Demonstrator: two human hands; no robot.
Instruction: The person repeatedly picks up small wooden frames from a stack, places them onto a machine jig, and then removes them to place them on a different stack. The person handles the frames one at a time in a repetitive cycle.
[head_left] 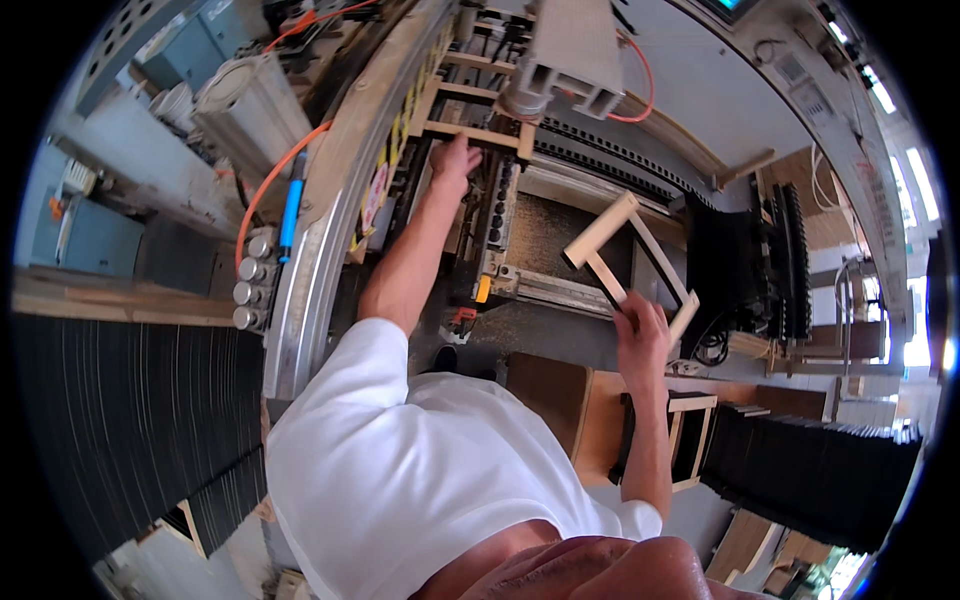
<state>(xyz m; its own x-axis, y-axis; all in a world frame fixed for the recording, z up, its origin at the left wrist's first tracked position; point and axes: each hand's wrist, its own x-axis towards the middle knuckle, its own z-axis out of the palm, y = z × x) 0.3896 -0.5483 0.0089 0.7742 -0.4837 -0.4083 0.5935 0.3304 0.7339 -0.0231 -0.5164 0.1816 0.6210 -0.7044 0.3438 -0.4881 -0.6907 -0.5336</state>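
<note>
My right hand (pixel 642 325) is closed around one bar of a small, pale wooden frame (pixel 602 232), holding it tilted in the air over the machine's sawdust-strewn bed. Dark edges show on parts of its bars. Farther off, my left hand (pixel 457 163) reaches into the machine, fingers partly curled and apart, a fingertip at the near rail of another wooden frame (pixel 475 134). That frame lies flat in the machine, beneath a grey machine head (pixel 568 60). I see no object in my left palm, though its underside is hidden.
A metal rail (pixel 318 300) with a blue pen-like tool (pixel 291 220) runs along the left. Dark stacked panels (pixel 140 420) stand at lower left, and more black panels (pixel 810 475) at lower right. A black cable chain (pixel 790 250) lies right of the bed. Orange hoses (pixel 262 185) cross the left side.
</note>
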